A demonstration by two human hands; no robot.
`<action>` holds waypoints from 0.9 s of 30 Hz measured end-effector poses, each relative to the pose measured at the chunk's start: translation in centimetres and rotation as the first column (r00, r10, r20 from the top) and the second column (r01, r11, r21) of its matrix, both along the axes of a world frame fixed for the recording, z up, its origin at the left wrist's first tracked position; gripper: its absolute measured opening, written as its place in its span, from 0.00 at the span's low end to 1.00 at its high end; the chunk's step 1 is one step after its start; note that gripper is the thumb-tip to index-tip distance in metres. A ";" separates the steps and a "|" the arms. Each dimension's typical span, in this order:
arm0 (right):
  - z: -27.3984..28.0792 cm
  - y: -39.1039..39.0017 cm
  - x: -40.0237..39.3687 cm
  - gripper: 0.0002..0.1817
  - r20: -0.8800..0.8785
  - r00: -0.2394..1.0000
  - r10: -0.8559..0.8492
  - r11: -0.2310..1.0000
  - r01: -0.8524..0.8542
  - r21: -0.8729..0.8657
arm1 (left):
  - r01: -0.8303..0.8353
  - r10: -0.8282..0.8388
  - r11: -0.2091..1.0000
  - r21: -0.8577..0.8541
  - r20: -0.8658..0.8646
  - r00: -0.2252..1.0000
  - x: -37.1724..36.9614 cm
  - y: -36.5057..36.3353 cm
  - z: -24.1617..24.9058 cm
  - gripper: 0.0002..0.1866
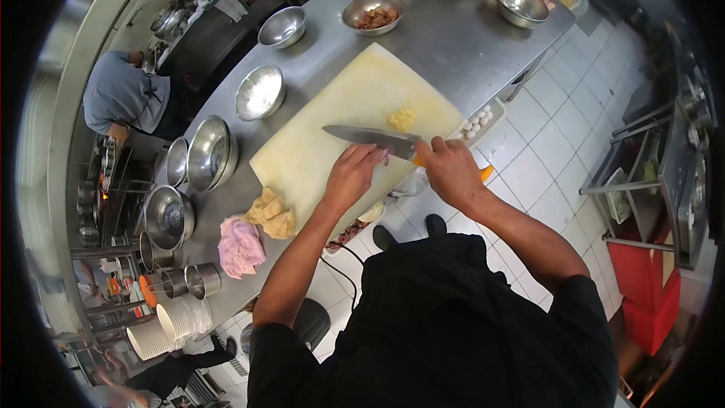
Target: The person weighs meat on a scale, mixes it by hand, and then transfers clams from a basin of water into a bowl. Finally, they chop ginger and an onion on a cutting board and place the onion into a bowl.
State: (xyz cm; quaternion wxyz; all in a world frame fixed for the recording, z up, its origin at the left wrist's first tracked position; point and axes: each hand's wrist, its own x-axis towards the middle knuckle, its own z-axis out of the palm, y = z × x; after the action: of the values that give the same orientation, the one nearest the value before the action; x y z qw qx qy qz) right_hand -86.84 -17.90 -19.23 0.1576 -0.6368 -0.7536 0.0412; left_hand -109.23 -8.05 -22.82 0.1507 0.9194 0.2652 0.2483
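My right hand (pixel 453 172) grips the orange handle of a large kitchen knife (pixel 370 136). Its wide blade lies across the white cutting board (pixel 310 136), with the tip pointing left. Close to the blade, the fingers of my left hand (pixel 352 175) are closed on a small pinkish-purple piece (pixel 385 158), perhaps onion; most of it is hidden. Just beyond the blade sits a small heap of finely chopped pale yellow food (pixel 402 119). A crumpled tan cloth (pixel 269 213) touches the board's left corner, beside a pink cloth (pixel 241 247).
Metal bowls line the steel table (pixel 445 38), including a bowl of brown meat pieces (pixel 373 13). Stacked paper tubs (pixel 175 319) stand at the lower left. White eggs or mushrooms (pixel 476 124) lie in a container below the right edge. A co-worker (pixel 127 96) stands at the stove.
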 end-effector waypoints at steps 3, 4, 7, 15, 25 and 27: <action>0.1 0.5 0.6 0.19 -0.010 1.000 -0.028 1.000 0.028 -0.001 | 0.002 -0.002 1.000 -0.006 -0.009 1.000 -0.5 0.4 -0.8 0.16; 0.2 0.6 0.8 0.19 -0.016 0.999 -0.036 0.999 0.036 0.000 | -0.001 0.001 1.000 -0.014 -0.010 1.000 -0.7 0.5 -0.8 0.16; 1.0 0.7 1.7 0.19 -0.092 0.992 -0.082 0.997 0.083 0.001 | 0.025 -0.027 0.996 -0.081 -0.024 0.999 -1.2 0.2 1.1 0.18; 1.7 0.1 1.7 0.17 -0.209 0.967 -0.144 0.989 0.134 -0.064 | 0.039 -0.026 0.994 0.101 -0.124 0.992 -1.6 1.8 2.9 0.21; 0.4 0.0 0.4 0.17 -0.140 0.986 -0.094 0.995 0.088 -0.050 | 0.047 -0.047 0.995 0.085 -0.006 0.999 -1.0 1.6 -0.1 0.14; 0.1 0.1 0.8 0.17 -0.135 0.983 -0.124 0.992 0.120 -0.036 | 0.060 -0.058 0.997 0.042 -0.046 0.997 -1.6 1.7 -0.9 0.15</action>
State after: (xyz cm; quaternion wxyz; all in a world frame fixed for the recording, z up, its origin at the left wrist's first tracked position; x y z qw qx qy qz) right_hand -86.00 -17.78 -19.09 0.2025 -0.6794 -0.7000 0.0855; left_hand -110.87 -6.35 -23.70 0.1319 0.9352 0.2356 0.2289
